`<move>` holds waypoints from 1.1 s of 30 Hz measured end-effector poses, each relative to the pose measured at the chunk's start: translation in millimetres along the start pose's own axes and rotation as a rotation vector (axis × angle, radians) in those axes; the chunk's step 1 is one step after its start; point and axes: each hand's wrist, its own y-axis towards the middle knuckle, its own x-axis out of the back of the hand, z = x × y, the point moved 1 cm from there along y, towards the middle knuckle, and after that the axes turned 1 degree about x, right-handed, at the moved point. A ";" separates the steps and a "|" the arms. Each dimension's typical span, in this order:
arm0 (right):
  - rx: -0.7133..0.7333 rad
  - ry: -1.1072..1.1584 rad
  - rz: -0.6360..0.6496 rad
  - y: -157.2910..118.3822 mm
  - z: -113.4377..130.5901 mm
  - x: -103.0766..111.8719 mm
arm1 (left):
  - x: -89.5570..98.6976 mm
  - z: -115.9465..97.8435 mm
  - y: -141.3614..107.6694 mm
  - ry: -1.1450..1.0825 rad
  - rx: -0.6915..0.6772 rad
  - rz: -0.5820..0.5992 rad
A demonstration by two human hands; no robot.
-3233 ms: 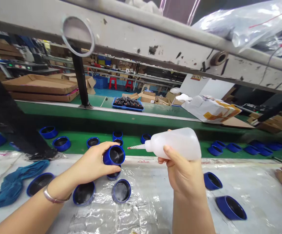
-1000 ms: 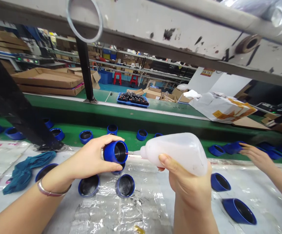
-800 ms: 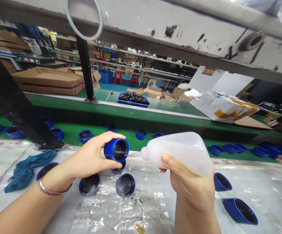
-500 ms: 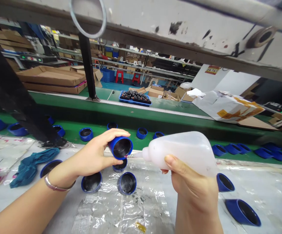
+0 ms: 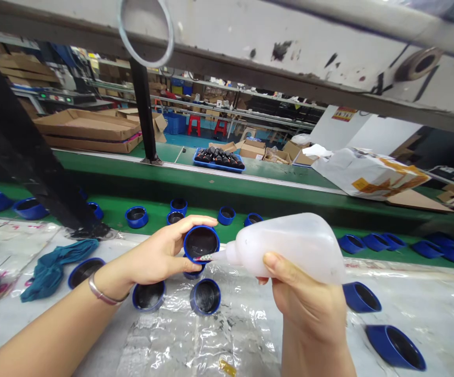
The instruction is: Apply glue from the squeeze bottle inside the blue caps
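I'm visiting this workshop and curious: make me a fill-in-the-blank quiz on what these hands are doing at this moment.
1. The left hand holds a round cup whose outer wall is ____.
2. The translucent squeeze bottle is held in the ____ hand.
3. The bottle's thin nozzle reaches the cup's ____.
4. A bracelet circles the ____ wrist.

Missing words: blue; right; rim; left.
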 end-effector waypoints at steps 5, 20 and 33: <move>0.004 0.007 0.000 1.1 -1.4 -1.5 | -2.7 -1.1 0.6 -0.053 0.037 0.043; -0.008 0.069 -0.005 3.5 -6.2 -4.3 | -15.2 2.9 3.7 -0.139 -0.011 0.159; 0.159 0.063 -0.092 3.7 -7.4 -6.4 | -17.4 9.3 4.8 -0.265 0.020 0.126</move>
